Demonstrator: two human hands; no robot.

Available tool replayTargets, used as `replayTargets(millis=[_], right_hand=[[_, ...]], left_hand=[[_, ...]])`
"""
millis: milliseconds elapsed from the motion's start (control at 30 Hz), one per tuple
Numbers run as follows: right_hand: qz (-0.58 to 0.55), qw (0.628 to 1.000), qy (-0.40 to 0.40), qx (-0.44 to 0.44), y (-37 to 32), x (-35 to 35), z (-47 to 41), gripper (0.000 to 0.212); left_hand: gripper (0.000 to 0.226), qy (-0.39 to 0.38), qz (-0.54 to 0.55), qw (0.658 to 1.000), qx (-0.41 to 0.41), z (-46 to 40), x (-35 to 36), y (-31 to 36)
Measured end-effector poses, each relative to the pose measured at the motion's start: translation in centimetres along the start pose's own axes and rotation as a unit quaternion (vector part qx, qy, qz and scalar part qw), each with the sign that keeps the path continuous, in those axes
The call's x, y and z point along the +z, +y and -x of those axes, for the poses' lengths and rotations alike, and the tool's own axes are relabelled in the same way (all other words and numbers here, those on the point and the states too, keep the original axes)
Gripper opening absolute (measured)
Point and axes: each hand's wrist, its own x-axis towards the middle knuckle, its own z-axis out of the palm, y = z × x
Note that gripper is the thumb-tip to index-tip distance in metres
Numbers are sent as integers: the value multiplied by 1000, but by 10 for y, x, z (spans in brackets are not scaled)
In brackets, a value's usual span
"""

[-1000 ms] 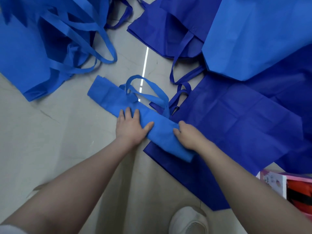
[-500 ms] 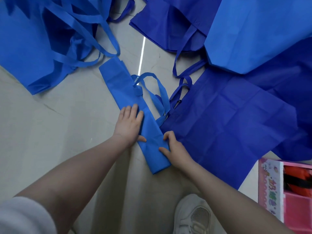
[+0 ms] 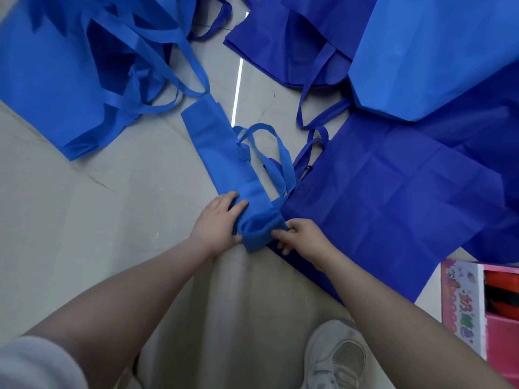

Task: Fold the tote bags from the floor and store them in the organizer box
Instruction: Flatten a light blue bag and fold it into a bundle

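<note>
A light blue tote bag [image 3: 222, 153], folded into a long narrow strip, lies on the floor in the middle, its handles [image 3: 269, 153] looping off to the right. Its near end is curled up into a small roll. My left hand [image 3: 216, 220] grips the left side of that roll, thumb under and fingers over. My right hand [image 3: 297, 237] pinches the roll's right side. The pink organizer box [image 3: 460, 304] stands at the lower right edge, with red and black items inside.
A dark blue tote [image 3: 393, 197] lies spread flat to the right, partly under the strip. A pile of light blue totes [image 3: 70, 68] sits upper left, more dark and light blue ones [image 3: 421, 51] upper right. My white shoe [image 3: 334, 357] is at the bottom on the grey floor.
The folded strip swung from lying across to pointing away from me. Both hands moved to its near end and curled that end up into a roll.
</note>
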Motion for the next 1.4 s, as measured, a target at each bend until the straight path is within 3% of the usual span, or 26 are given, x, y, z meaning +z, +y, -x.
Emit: replayTargets(millis=[100,200,367,433,533,600,667,767,833,900,967,1000,1067,1133,1167,1300,1400], right_hand=[[140,984,110,6,-2,11,-22,48],[226,965,132,17,-10,14,-32,54],[391,907,153,-18,-23,15,-40,56],[361,925,121,-11,-21,14,-44,55],[216,976,10,38,-11,27,-43,53],[162,984,-29,71,-2,47,-38,48],[216,972,-41,81,-2,60,-33,44],[437,899,-5,35,-27,53,-28,38],[550,821,97,-118,-43,40,-31,29],[580,732,188,-305,-48,31,-44,16],[568,697,173,-402,-49,19,-63,21],[583,701,136,-387,-51,12,-73,35],[570,751,87,-322,-61,-2,-86,48],[501,817,72,-277,-67,-12,-100,48],[473,833,89,-273,-70,-13,-105,44],[487,823,171,-237,-100,-9,-128,26],[477,840,154,-209,-113,-7,-146,22]], left_hand=[[43,26,102,994,-17,-2,-16,-4],[37,18,170,984,-44,-6,-22,-7],[47,-2,109,993,-43,-8,-9,-9],[46,15,99,994,-44,-10,-6,-9],[40,-4,60,998,-11,-9,-10,-13],[37,-43,24,998,29,-5,-13,-20],[37,-65,4,996,58,-1,-15,-24],[42,-59,-78,992,76,-3,-17,-21],[45,-52,-119,989,75,-7,-20,-18],[55,-65,-132,987,65,-12,-17,-20],[81,-87,-152,984,40,-15,-17,-21],[94,-91,-161,982,31,-18,-18,-20],[109,-105,-183,977,27,-24,-22,-17],[116,-103,-208,972,26,-32,-27,-14],[118,-99,-215,971,27,-35,-30,-12],[116,-94,-206,974,26,-37,-30,-12],[114,-98,-154,983,7,-33,-26,-16]])
